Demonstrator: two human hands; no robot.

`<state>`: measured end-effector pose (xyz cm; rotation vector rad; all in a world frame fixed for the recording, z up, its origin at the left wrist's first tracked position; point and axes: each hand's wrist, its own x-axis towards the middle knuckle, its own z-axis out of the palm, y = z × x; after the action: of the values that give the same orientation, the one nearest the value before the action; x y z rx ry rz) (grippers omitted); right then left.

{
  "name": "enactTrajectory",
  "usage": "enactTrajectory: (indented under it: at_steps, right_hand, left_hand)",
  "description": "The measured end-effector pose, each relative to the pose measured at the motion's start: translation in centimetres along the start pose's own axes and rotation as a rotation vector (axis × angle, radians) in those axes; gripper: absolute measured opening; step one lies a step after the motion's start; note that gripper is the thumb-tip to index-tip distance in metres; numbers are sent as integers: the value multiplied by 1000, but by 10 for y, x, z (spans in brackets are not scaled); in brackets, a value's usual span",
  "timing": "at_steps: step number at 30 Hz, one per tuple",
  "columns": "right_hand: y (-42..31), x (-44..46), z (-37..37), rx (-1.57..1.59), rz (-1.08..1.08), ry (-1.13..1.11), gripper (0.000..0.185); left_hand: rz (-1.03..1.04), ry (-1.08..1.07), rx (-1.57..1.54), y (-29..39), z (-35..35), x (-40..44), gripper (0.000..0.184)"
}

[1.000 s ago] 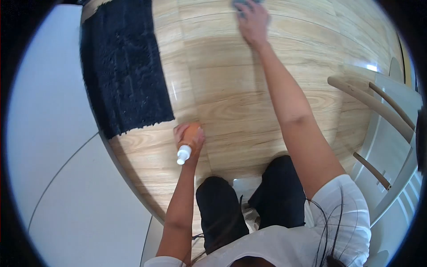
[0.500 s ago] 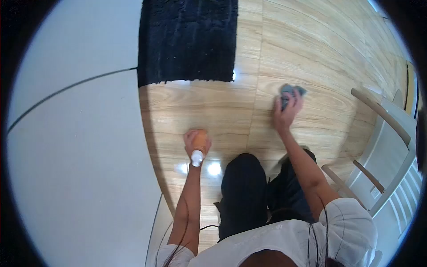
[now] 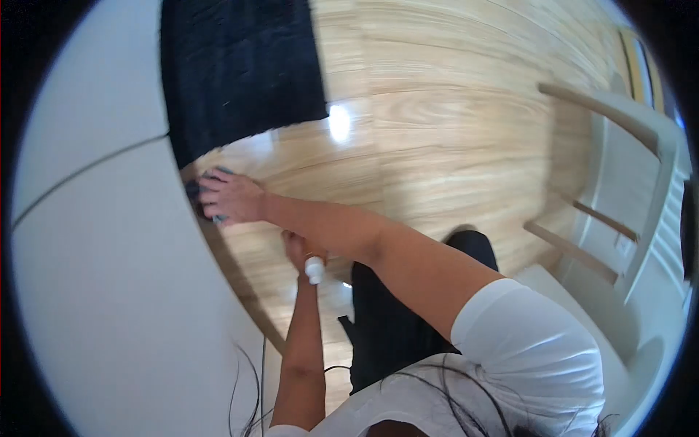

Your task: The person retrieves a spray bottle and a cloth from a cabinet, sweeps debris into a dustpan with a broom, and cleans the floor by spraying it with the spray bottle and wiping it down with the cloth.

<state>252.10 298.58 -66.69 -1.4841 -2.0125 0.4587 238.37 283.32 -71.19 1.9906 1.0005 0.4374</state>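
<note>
My right hand (image 3: 233, 199) reaches across to the left and lies over a grey-blue cloth (image 3: 220, 218) on the wood-look floor. Only small edges of the cloth show around the fingers, close to the foot of the white panel. Below that forearm, my left hand (image 3: 294, 251) is wrapped around an orange bottle (image 3: 318, 255) with a white cap (image 3: 314, 271). The right forearm hides part of the bottle, and its cap points towards my body.
A black mat (image 3: 244, 73) with a frayed edge lies ahead at the left. White panels (image 3: 109, 277) run along the left side. A white chair (image 3: 648, 197) with wooden legs is at the right. My knee (image 3: 470, 247) is near the floor.
My right hand has swept the cloth from the right side of the floor far left, to beside the white panel. My left hand still holds the bottle. The whole view has shifted somewhat.
</note>
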Motion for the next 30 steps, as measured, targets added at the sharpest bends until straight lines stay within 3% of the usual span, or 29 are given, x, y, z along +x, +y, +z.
enactTrajectory:
  at_steps: [2, 4, 6, 7, 9, 11, 13, 14, 16, 17, 18, 19, 20, 21, 22, 23, 25, 26, 29, 30]
  right_hand:
    - [14, -56, -22, 12, 55, 107, 24]
    - [26, -137, -70, -128, 254, 236, 22]
    - [51, -229, -124, -145, 486, 291, 16]
    - [73, -288, -131, -226, 589, 439, 18]
    - [76, -393, -176, -403, 963, 774, 25]
    - [73, -486, -208, -637, 1293, 945, 19]
    - [72, -588, -208, -959, 1560, 1028, 25]
    - [61, -604, -208, -909, 1851, 1099, 30]
    - [55, -584, -198, -979, 1903, 1090, 31]
    - [53, -572, -182, -905, 1810, 1062, 32]
    - [36, -533, -181, -614, 1665, 1006, 37]
    - [31, -511, -158, -741, 1407, 853, 39]
    - [17, -473, -145, -598, 1304, 869, 29]
    - [4, -450, -150, -328, 1155, 685, 30]
    - [3, -439, -167, -238, 868, 452, 30]
    - [11, -443, -179, -260, 721, 263, 30]
    - [64, -472, -198, -478, 676, 192, 27]
    - [92, -498, -218, -476, 675, 189, 27]
    - [175, -586, -299, -746, 881, 752, 33]
    - [196, -626, -325, -730, 997, 805, 32]
  left_hand:
    - [-37, -74, 238, 2, -4, 10, 40]
    - [126, 178, 104, -2, -1, 5, 41]
    - [149, 174, -5, 5, -2, 10, 44]
    - [158, 164, -66, 7, 0, 11, 45]
    - [170, 140, -137, 14, 4, 7, 46]
    - [-46, 36, -294, 25, -4, 9, 44]
    - [2, -18, -300, 51, 7, 20, 44]
    - [47, -54, -304, 70, 17, 30, 44]
    - [135, -125, -320, 111, 46, 49, 44]
    - [178, -154, -332, 131, 65, 58, 44]
    - [250, -195, -363, 151, 87, 67, 44]
    - [322, -235, -393, 169, 110, 75, 45]
    - [327, -239, -406, 184, 135, 80, 45]
    - [371, -277, -420, 197, 160, 84, 46]
    - [411, -316, -432, 209, 183, 86, 48]
    - [411, -316, -442, 221, 205, 87, 48]
    - [493, -348, -497, 242, 244, 85, 52]
    - [489, -347, -497, 248, 260, 79, 52]
    - [566, -490, -486, 266, 299, 71, 47]
    - [562, -479, -481, 267, 309, 69, 47]
